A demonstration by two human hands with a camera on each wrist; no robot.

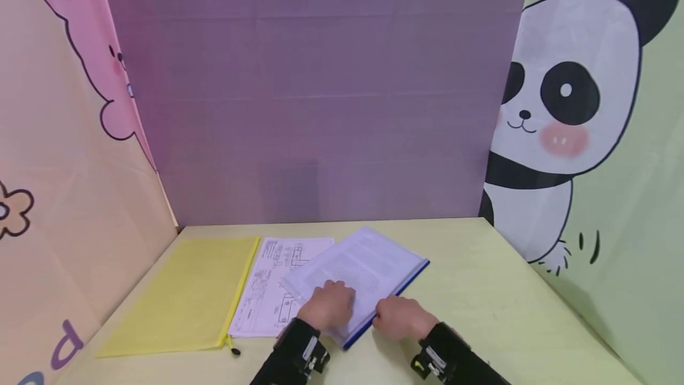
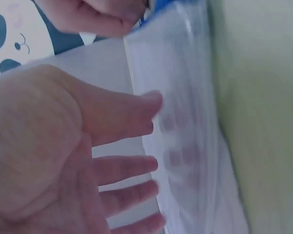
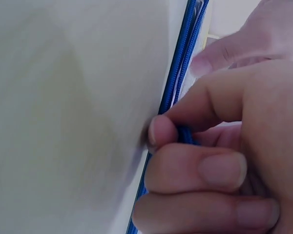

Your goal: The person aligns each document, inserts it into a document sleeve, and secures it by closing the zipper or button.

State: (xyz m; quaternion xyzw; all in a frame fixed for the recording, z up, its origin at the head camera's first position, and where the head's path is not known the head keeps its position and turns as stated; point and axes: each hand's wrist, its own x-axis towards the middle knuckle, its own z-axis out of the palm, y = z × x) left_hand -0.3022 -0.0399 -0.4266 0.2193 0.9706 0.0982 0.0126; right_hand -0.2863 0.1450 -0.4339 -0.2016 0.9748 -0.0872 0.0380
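A clear zip document bag [image 1: 369, 260] with a blue zipper [image 3: 185, 44] lies aslant on the table, printed paper showing through it. My left hand [image 1: 331, 305] rests on the bag; in the left wrist view the fingers [image 2: 132, 195] of that hand reach over the clear plastic, nearly straight. At the zipper edge, my right hand [image 1: 402, 316] pinches a small blue piece, seemingly the zipper pull [image 3: 185, 135], between thumb and curled fingers. Above that grip, the two zipper tracks stand slightly apart in the right wrist view. The pull is mostly hidden by the fingers.
A yellow zip document bag [image 1: 181, 296] lies at the left of the table [image 1: 513, 308], with a dark pull at its near corner. Printed sheets [image 1: 256, 308] with drawings lie beside it, partly under the clear bag. A purple panel [image 1: 320, 106] stands behind.
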